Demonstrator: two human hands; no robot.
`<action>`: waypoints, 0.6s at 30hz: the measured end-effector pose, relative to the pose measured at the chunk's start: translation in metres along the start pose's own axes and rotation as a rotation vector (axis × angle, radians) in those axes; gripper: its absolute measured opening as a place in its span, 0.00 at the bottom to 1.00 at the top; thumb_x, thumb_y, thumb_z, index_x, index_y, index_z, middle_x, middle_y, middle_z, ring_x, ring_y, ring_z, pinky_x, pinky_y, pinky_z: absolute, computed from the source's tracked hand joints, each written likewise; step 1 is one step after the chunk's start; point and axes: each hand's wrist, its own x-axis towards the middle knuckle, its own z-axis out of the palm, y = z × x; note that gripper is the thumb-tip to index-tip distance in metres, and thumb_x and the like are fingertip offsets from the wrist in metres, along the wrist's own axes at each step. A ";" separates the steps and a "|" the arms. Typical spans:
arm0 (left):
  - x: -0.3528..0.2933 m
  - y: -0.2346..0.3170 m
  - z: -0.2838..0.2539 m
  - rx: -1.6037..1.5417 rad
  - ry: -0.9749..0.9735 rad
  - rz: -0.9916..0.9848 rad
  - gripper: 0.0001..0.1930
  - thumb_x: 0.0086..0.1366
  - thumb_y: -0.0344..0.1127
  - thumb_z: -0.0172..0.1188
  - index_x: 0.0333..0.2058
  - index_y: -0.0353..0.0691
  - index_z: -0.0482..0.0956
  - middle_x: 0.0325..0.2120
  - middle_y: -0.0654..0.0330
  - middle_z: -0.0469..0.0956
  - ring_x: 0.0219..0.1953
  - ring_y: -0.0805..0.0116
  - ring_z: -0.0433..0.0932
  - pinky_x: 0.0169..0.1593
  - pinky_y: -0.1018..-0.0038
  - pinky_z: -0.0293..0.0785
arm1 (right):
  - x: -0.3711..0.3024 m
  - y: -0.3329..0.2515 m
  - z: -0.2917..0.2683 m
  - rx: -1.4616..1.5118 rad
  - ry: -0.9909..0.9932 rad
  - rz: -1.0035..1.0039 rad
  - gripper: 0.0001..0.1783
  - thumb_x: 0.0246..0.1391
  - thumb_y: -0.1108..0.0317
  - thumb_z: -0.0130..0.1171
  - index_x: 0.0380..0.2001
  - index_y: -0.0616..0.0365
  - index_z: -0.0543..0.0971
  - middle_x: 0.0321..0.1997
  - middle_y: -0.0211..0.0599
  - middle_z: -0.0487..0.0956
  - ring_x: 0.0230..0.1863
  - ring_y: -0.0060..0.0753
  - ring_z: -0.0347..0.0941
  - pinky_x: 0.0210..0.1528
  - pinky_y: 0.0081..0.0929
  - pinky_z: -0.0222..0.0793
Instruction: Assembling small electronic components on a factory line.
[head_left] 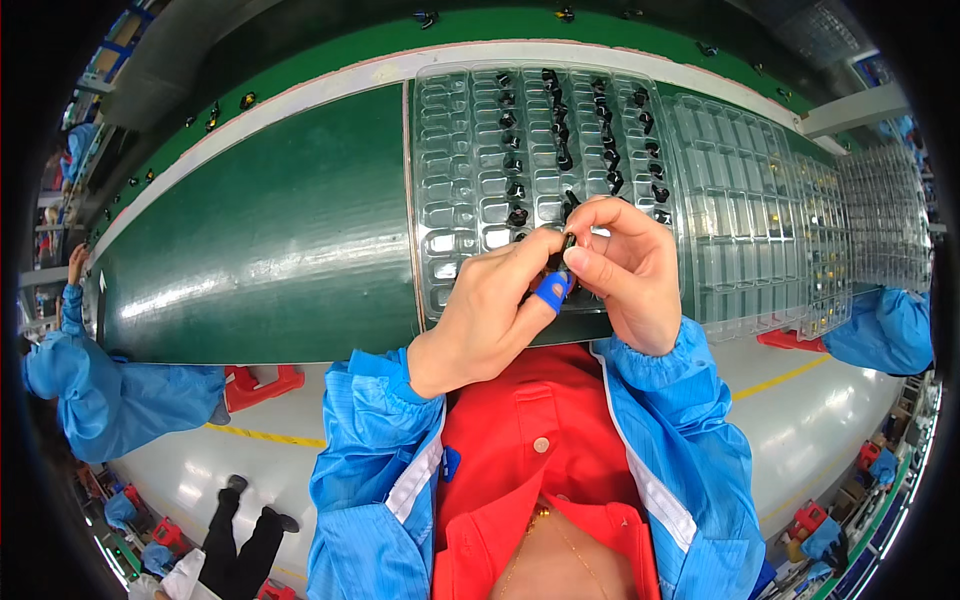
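Note:
My left hand point(490, 305) wears a blue finger cot point(553, 290) on its thumb. Between its thumb and index finger it pinches a small black part point(568, 243), whose exact kind I cannot make out. Thumb and index finger of my right hand point(632, 275) close on the same part from the other side. Both hands are over the near part of a clear plastic tray point(432, 185). Columns of small black pieces point(557, 115) lie in the tray's pockets, and my hands hide some of the near ones.
Right of this tray, more clear trays point(735, 200) overlap along the green bench point(270, 230). Beyond a pale rail point(330, 82) runs a green strip with scattered small parts. A person in blue point(100, 385) is at far left, another sleeve point(880, 330) at right. Red stools point(262, 388) stand nearby.

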 end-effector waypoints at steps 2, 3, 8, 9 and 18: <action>0.002 0.000 -0.002 -0.050 0.029 0.008 0.11 0.55 0.27 0.48 0.38 0.32 0.67 0.23 0.49 0.71 0.24 0.53 0.72 0.28 0.67 0.66 | 0.000 0.000 0.009 -0.078 0.051 -0.100 0.13 0.46 0.80 0.57 0.37 0.66 0.71 0.32 0.30 0.70 0.29 0.16 0.67 0.30 0.13 0.64; 0.004 0.001 -0.003 -0.101 0.054 0.017 0.10 0.54 0.26 0.47 0.37 0.32 0.68 0.23 0.49 0.70 0.24 0.54 0.72 0.28 0.68 0.66 | -0.004 -0.004 0.012 -0.082 0.045 -0.101 0.13 0.46 0.80 0.57 0.37 0.66 0.71 0.32 0.30 0.70 0.29 0.16 0.67 0.30 0.13 0.64; 0.036 -0.004 -0.065 0.203 0.192 0.011 0.13 0.52 0.27 0.45 0.37 0.35 0.71 0.24 0.51 0.72 0.25 0.54 0.72 0.29 0.71 0.67 | -0.040 -0.034 -0.006 -0.787 -0.135 -0.331 0.09 0.38 0.80 0.58 0.28 0.66 0.75 0.30 0.41 0.74 0.27 0.26 0.67 0.28 0.17 0.61; 0.045 -0.007 -0.085 0.349 0.267 -0.086 0.13 0.53 0.29 0.45 0.38 0.36 0.71 0.25 0.50 0.73 0.27 0.52 0.73 0.31 0.69 0.68 | -0.047 -0.048 -0.006 -0.843 -0.179 -0.194 0.07 0.38 0.76 0.60 0.25 0.65 0.77 0.27 0.40 0.76 0.24 0.26 0.68 0.25 0.19 0.62; 0.120 -0.123 -0.213 0.899 0.634 -0.346 0.18 0.59 0.38 0.42 0.46 0.40 0.69 0.34 0.44 0.75 0.41 0.44 0.72 0.44 0.59 0.67 | 0.073 -0.110 -0.116 -1.231 0.149 -0.163 0.11 0.47 0.66 0.57 0.31 0.62 0.78 0.22 0.28 0.75 0.23 0.17 0.68 0.22 0.16 0.61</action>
